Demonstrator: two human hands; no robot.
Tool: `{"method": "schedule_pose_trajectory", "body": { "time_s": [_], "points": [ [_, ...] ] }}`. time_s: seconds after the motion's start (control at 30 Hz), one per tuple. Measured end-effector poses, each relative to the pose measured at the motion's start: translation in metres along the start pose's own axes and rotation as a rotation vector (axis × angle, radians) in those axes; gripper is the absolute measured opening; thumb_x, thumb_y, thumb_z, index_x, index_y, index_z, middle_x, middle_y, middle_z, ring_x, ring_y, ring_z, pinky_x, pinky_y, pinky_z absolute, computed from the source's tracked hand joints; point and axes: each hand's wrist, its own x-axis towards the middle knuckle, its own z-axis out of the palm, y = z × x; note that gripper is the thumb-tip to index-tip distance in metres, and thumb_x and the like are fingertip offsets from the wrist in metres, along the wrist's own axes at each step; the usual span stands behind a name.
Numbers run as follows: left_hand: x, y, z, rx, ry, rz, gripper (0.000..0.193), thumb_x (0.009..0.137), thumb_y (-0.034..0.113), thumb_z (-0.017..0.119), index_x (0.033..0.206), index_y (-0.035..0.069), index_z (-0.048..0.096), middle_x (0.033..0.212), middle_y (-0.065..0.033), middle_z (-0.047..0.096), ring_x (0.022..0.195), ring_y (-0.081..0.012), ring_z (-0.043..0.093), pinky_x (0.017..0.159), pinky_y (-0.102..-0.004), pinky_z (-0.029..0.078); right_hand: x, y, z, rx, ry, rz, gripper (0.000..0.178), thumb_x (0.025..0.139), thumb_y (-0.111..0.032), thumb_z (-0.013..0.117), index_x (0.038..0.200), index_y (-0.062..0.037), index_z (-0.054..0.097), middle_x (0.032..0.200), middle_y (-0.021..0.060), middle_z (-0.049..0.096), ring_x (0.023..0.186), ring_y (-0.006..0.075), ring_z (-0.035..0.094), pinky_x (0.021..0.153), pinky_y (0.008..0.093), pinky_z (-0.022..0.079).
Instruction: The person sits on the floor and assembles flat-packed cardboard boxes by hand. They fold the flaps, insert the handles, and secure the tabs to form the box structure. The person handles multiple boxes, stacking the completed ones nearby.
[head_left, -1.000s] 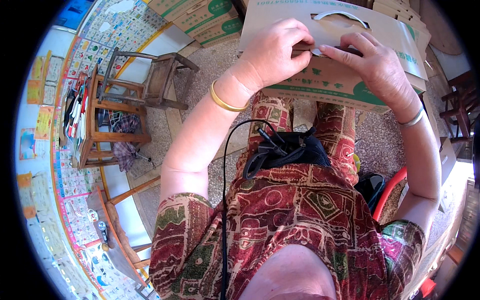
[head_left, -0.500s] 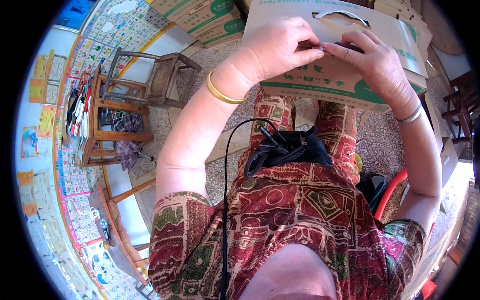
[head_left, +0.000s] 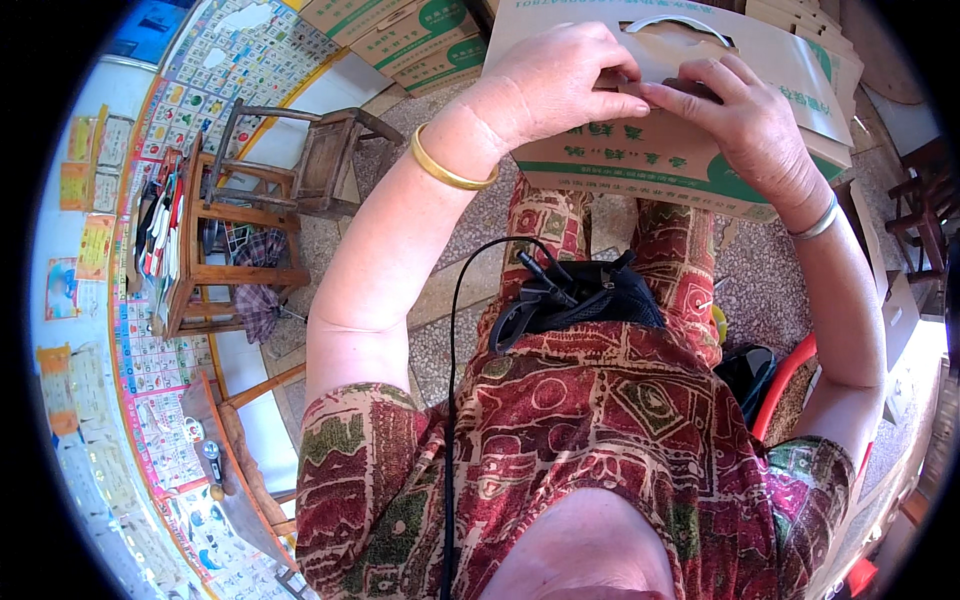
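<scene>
A cardboard box (head_left: 620, 165) with green print and a pale top stands in front of my knees. A white strap handle (head_left: 680, 22) arches over a slot in its top. My left hand (head_left: 560, 85) is closed at the top's near edge, thumb and fingers pinched together. Facing it, my right hand (head_left: 745, 115) has its fingers bent over the same edge, beside a dark gap. The two thumbs almost meet there. Whatever small part lies between the fingertips is hidden.
Printed cartons (head_left: 415, 45) are stacked at the far left, and flat cardboard (head_left: 810, 50) lies at the far right. A wooden chair (head_left: 325, 160) and a rack of papers (head_left: 180, 230) stand left. A black pouch (head_left: 590, 295) with a cable sits at my waist.
My hands stay at the box's near edge. The right fingers and thumb have shifted slightly, and the box has moved a little toward the left.
</scene>
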Motion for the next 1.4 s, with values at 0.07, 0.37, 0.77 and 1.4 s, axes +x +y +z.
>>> {"method": "schedule_pose_trajectory", "body": {
  "time_s": [0.07, 0.37, 0.77, 1.4],
  "points": [
    [0.003, 0.003, 0.000, 0.035, -0.004, 0.005, 0.033, 0.083, 0.040, 0.073, 0.094, 0.009, 0.072, 0.098, -0.0085, 0.067, 0.093, -0.0280, 0.065, 0.081, -0.0387, 0.054, -0.001, 0.001, 0.001, 0.000, 0.013, 0.010, 0.053, 0.074, -0.010, 0.067, 0.124, -0.0255, 0.069, 0.107, 0.0034, 0.061, 0.100, 0.0236, 0.063, 0.079, 0.0339, 0.056],
    [0.000, 0.005, 0.000, 0.043, 0.039, 0.025, 0.028, 0.082, 0.035, 0.074, 0.093, 0.010, 0.073, 0.096, -0.0073, 0.067, 0.090, -0.0270, 0.065, 0.078, -0.0377, 0.054, -0.002, 0.001, 0.003, 0.045, 0.029, 0.071, 0.049, 0.075, -0.006, 0.064, 0.120, -0.0219, 0.070, 0.104, 0.0027, 0.061, 0.097, 0.0229, 0.063, 0.080, 0.0337, 0.055],
    [-0.007, 0.010, 0.020, 0.203, 0.264, 0.045, 0.014, 0.082, 0.025, 0.072, 0.093, 0.017, 0.075, 0.087, -0.0010, 0.064, 0.085, -0.0231, 0.064, 0.074, -0.0359, 0.054, -0.008, 0.024, 0.007, 0.375, -0.028, 0.151, 0.041, 0.084, 0.000, 0.062, 0.122, -0.0129, 0.067, 0.110, 0.0082, 0.062, 0.101, 0.0255, 0.063, 0.087, 0.0333, 0.052],
    [0.001, 0.010, 0.022, 0.376, 0.297, 0.153, 0.017, 0.080, 0.013, 0.072, 0.096, 0.016, 0.073, 0.083, -0.0009, 0.062, 0.077, -0.0211, 0.063, 0.066, -0.0323, 0.053, -0.027, 0.042, -0.001, 0.287, 0.085, 0.054, 0.034, 0.084, -0.002, 0.065, 0.117, -0.0061, 0.069, 0.105, 0.0101, 0.063, 0.095, 0.0261, 0.062, 0.083, 0.0334, 0.053]
  ]
}}
